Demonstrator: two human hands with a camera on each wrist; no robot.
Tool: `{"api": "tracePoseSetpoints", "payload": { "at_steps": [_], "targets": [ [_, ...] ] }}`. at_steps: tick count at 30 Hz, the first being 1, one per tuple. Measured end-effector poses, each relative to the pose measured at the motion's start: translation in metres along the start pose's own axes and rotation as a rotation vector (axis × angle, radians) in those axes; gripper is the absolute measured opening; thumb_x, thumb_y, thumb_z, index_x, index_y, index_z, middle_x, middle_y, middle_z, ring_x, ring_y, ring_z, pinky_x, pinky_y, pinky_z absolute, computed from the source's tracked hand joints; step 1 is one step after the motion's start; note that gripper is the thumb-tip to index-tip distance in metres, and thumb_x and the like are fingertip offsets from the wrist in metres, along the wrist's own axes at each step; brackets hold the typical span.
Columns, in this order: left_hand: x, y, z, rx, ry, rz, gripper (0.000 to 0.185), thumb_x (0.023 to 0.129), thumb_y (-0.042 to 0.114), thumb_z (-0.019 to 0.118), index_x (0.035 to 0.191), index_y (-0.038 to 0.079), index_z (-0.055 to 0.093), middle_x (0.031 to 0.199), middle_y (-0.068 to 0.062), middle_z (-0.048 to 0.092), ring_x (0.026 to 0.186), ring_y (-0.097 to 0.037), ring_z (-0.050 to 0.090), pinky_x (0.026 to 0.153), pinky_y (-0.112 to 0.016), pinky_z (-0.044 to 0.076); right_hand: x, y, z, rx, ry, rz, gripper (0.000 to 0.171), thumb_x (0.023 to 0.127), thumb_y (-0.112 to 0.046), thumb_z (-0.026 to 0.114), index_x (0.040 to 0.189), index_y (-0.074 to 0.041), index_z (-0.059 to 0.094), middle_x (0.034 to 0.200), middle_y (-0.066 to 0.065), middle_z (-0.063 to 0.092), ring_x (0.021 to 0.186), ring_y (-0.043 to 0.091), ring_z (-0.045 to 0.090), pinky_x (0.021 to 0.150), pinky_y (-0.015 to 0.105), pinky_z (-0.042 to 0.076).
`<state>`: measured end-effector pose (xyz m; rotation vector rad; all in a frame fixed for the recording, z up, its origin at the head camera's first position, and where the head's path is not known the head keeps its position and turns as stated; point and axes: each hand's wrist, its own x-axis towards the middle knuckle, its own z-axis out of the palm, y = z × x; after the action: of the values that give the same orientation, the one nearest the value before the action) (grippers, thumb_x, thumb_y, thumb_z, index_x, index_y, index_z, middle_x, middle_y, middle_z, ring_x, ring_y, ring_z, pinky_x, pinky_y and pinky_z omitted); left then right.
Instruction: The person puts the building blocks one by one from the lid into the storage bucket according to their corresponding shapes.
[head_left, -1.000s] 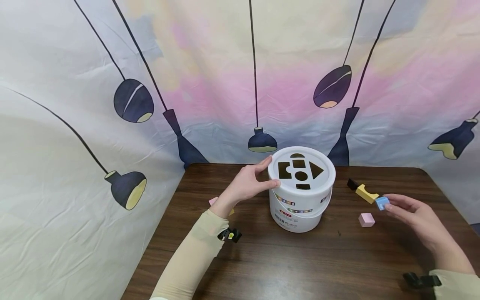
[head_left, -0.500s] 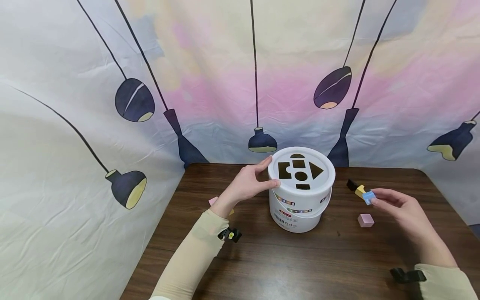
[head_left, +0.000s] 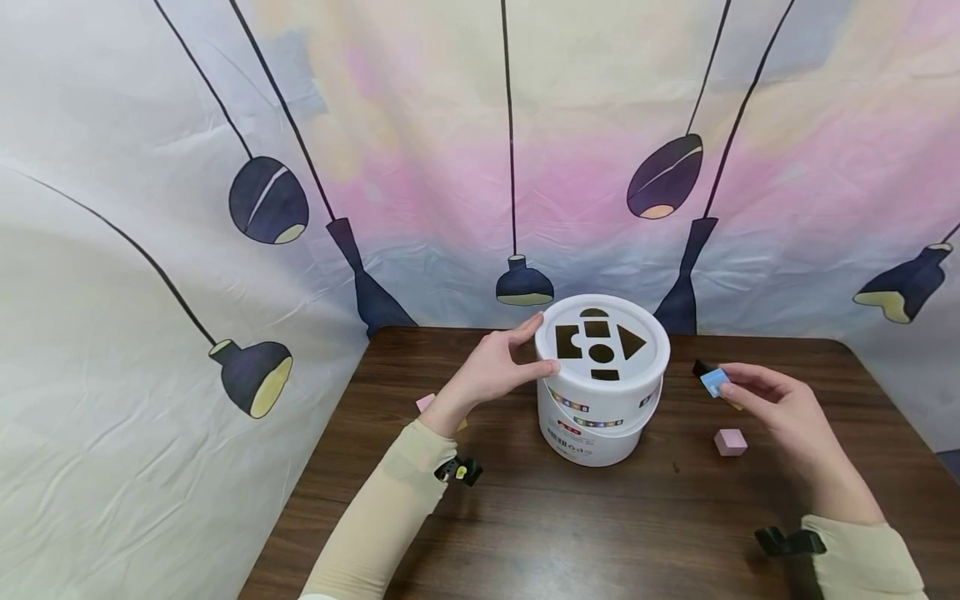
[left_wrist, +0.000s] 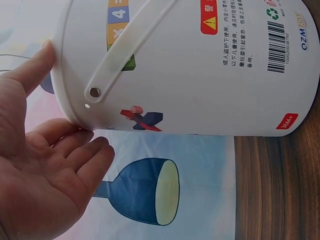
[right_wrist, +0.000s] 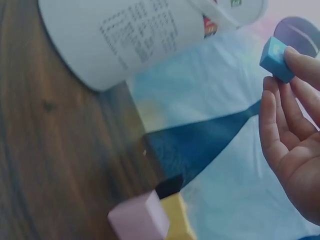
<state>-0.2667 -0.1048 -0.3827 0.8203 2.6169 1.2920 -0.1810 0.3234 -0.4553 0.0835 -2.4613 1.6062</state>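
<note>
A white bucket [head_left: 600,421] stands at the middle of the brown table, its lid [head_left: 645,358] cut with several shaped holes. My left hand [head_left: 510,362] rests against the lid's left rim, thumb on the near side and straight fingers on the far side. The left wrist view shows that hand [left_wrist: 50,165] with relaxed fingers touching the bucket wall [left_wrist: 200,65]. My right hand [head_left: 731,385] pinches a small blue block [head_left: 714,382] in the air just right of the bucket. In the right wrist view the blue block [right_wrist: 276,59] sits at the fingertips [right_wrist: 300,62].
A pink cube [head_left: 730,442] lies on the table [head_left: 562,533] right of the bucket, and a black block [head_left: 701,367] sits behind the blue one. A yellow block [right_wrist: 177,222] lies beside the pink cube [right_wrist: 140,220]. Another pink piece [head_left: 425,402] lies behind my left wrist. A printed cloth backdrop surrounds the table.
My right hand has carried the blue block left and slightly up, from near the yellow block to close beside the bucket. The left hand and bucket have not moved.
</note>
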Motion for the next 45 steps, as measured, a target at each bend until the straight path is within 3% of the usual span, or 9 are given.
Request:
{"api": "tracePoseSetpoints", "payload": {
  "at_steps": [9, 18, 25, 28, 35, 45],
  "targets": [
    [-0.001, 0.001, -0.001, 0.001, -0.001, 0.000, 0.087, 0.095, 0.045, 0.083, 0.165, 0.020, 0.039, 0.170, 0.012, 0.034, 0.157, -0.014, 0.030, 0.126, -0.048, 0.030, 0.010, -0.038, 0.013, 0.110, 0.050, -0.017, 0.032, 0.102, -0.019, 0.077, 0.134, -0.014, 0.073, 0.110, -0.014, 0.072, 0.093, 0.007, 0.064, 0.076, 0.015, 0.054],
    [-0.001, 0.003, 0.000, -0.005, 0.004, 0.003, 0.085, 0.095, 0.044, 0.082, 0.165, 0.021, 0.040, 0.170, 0.012, 0.034, 0.157, -0.012, 0.031, 0.126, -0.047, 0.031, 0.018, -0.064, 0.024, 0.353, 0.024, -0.143, 0.028, 0.098, -0.001, 0.076, 0.126, -0.004, 0.077, 0.106, -0.006, 0.076, 0.092, 0.008, 0.069, 0.079, 0.015, 0.055],
    [-0.001, 0.002, 0.001, -0.009, 0.005, 0.007, 0.086, 0.095, 0.045, 0.083, 0.165, 0.021, 0.040, 0.170, 0.012, 0.035, 0.157, -0.013, 0.031, 0.126, -0.048, 0.031, 0.023, -0.081, 0.036, 0.415, -0.004, -0.171, 0.028, 0.097, 0.001, 0.078, 0.125, 0.000, 0.077, 0.104, -0.002, 0.080, 0.091, 0.011, 0.073, 0.084, 0.018, 0.057],
    [-0.002, 0.002, 0.001, -0.009, 0.004, 0.011, 0.086, 0.095, 0.044, 0.083, 0.165, 0.020, 0.040, 0.170, 0.012, 0.034, 0.157, -0.013, 0.031, 0.126, -0.047, 0.032, 0.025, -0.088, 0.043, 0.395, -0.030, -0.171, 0.029, 0.097, -0.001, 0.079, 0.125, 0.001, 0.077, 0.104, -0.001, 0.080, 0.090, 0.012, 0.073, 0.082, 0.020, 0.059],
    [-0.001, 0.001, 0.001, -0.020, 0.003, 0.019, 0.087, 0.095, 0.044, 0.083, 0.165, 0.019, 0.040, 0.170, 0.012, 0.034, 0.158, -0.014, 0.030, 0.126, -0.048, 0.031, 0.029, -0.102, 0.060, 0.189, -0.081, -0.238, 0.028, 0.097, -0.006, 0.081, 0.124, 0.000, 0.077, 0.105, -0.003, 0.080, 0.092, 0.011, 0.076, 0.079, 0.022, 0.060],
    [-0.001, 0.001, 0.000, -0.043, 0.006, 0.006, 0.087, 0.095, 0.042, 0.083, 0.166, 0.020, 0.038, 0.170, 0.014, 0.034, 0.157, -0.011, 0.029, 0.125, -0.046, 0.033, 0.032, -0.114, 0.074, 0.111, -0.138, -0.263, 0.028, 0.094, -0.008, 0.084, 0.121, -0.002, 0.079, 0.108, 0.000, 0.079, 0.092, 0.011, 0.076, 0.081, 0.022, 0.061]
  ]
}}
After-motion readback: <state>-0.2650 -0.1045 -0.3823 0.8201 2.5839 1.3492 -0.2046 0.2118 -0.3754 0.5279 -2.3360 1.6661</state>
